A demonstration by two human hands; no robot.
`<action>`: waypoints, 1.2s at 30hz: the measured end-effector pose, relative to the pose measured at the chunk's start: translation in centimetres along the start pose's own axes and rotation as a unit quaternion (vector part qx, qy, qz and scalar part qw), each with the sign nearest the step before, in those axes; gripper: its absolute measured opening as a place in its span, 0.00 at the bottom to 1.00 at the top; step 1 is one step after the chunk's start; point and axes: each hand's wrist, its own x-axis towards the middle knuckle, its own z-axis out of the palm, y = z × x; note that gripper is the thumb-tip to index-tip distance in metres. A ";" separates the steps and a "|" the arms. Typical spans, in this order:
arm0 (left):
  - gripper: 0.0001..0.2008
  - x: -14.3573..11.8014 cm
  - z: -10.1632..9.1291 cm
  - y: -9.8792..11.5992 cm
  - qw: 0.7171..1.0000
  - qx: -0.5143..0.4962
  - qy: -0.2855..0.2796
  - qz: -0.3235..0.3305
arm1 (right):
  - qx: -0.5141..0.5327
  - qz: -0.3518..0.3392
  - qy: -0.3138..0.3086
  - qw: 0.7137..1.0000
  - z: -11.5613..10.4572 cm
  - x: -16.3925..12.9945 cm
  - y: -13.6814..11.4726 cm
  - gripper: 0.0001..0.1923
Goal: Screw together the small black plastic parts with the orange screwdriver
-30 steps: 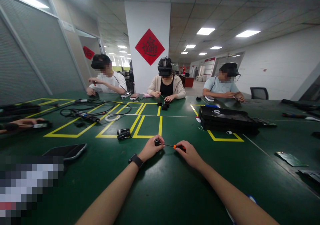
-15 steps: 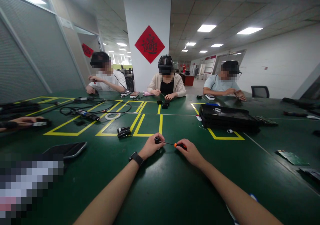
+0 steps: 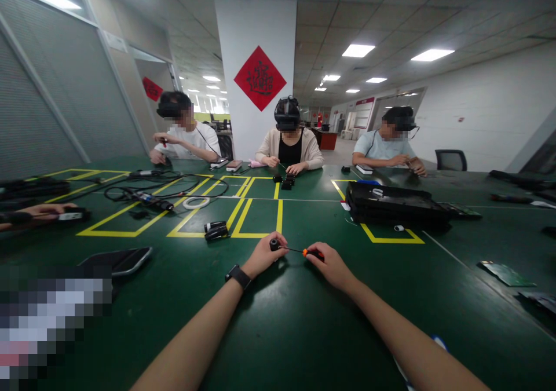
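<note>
My left hand (image 3: 262, 258), with a black watch on its wrist, pinches a small black cylindrical part (image 3: 274, 244) just above the green table (image 3: 278, 321). My right hand (image 3: 332, 265) grips a small screwdriver with an orange handle (image 3: 311, 253). The screwdriver's thin shaft points left and its tip meets the black part. Both hands rest close together near the table's middle, just in front of a yellow taped rectangle (image 3: 259, 217).
Two small black parts (image 3: 215, 230) lie left of the hands, and a dark phone (image 3: 119, 260) lies further left. A black case (image 3: 397, 204) sits at the right, cables (image 3: 152, 191) at the left. Three people work across the table. Another person's hand (image 3: 39, 211) rests at the far left.
Almost nothing differs. My hands keep the same hold on the part and the screwdriver; the view has only shifted slightly.
</note>
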 end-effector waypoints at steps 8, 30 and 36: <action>0.06 0.2 0.1 -0.4 1.000 -0.002 0.000 0.001 | 0.005 -0.005 -0.007 1.000 -0.1 0.1 0.0 0.09; 0.04 0.0 0.4 -0.2 0.998 -0.057 0.004 -0.037 | -0.001 0.017 -0.019 1.000 -0.4 -0.1 -0.6 0.10; 0.04 0.0 0.5 -0.3 0.998 -0.060 0.013 -0.030 | -0.001 0.007 -0.002 1.000 -0.1 0.0 -0.1 0.10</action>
